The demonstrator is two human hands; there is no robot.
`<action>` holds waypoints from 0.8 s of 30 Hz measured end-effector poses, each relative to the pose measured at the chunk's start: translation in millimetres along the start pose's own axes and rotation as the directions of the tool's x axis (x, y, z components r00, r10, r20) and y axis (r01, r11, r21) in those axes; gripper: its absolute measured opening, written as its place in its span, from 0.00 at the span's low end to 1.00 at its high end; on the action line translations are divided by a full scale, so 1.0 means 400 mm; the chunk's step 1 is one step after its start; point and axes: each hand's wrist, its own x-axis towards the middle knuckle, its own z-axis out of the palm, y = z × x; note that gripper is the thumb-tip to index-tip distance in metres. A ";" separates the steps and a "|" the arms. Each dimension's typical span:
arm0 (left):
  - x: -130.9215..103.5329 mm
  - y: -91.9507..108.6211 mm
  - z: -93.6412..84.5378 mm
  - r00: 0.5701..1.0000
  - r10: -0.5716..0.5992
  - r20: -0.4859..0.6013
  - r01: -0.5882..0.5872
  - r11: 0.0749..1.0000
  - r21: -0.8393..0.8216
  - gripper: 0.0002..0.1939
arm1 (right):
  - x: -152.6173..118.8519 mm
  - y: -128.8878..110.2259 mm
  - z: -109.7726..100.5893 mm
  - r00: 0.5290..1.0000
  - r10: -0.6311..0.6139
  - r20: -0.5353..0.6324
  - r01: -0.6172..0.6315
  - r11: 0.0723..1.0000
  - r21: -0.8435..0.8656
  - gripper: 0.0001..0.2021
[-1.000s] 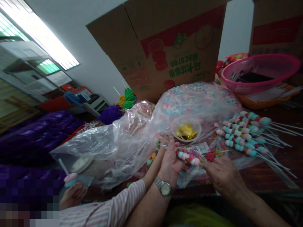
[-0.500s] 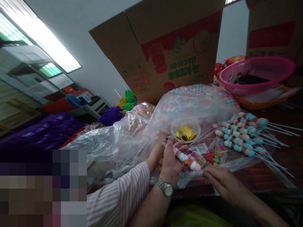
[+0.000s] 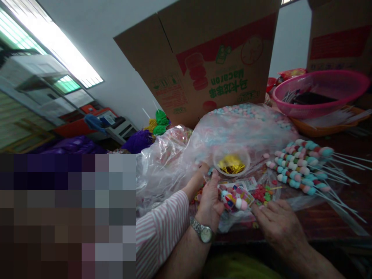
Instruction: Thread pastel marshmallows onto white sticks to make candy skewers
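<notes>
My left hand point(image 3: 209, 205), with a metal watch at its wrist, is closed around a marshmallow skewer point(image 3: 240, 203). Its pink, white and blue pieces point down to the right. At the lower end of that skewer, the fingers of my right hand point(image 3: 279, 224) are pinched together in line with it; the stick itself is hidden there. Behind the skewer lies a small clear box point(image 3: 245, 194) of colourful bits. Red and green candies point(image 3: 263, 193) are heaped near my right fingertips. A round clear tub point(image 3: 231, 163) of gold twist ties stands just beyond.
Another person's striped sleeve point(image 3: 167, 221) and hand reach in close on my left. Several marshmallow skewers point(image 3: 303, 164) lie at right. Behind are a big plastic bag point(image 3: 238, 128) of marshmallows, a cardboard box point(image 3: 221, 69) and a pink basin point(image 3: 319, 110).
My right hand has turned and its fingers are bunched more, still at the skewer's lower end. My left hand has shifted slightly right. The other person's sleeve has moved slightly right.
</notes>
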 end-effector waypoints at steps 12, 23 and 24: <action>0.022 -0.053 -0.012 0.984 0.117 0.131 -0.102 0.988 -0.115 0.23 | -0.007 -0.074 0.053 0.903 0.342 0.261 -0.430 0.687 0.585 0.16; -0.008 -0.115 -0.045 0.937 0.054 0.345 -0.021 0.995 -0.099 0.26 | 0.033 -0.090 0.067 0.578 0.359 0.733 -0.686 -0.274 0.674 0.22; -0.004 -0.118 -0.048 0.935 0.063 0.350 -0.030 0.995 -0.099 0.25 | 0.033 -0.085 0.067 0.615 0.416 0.670 -0.698 -0.108 0.707 0.21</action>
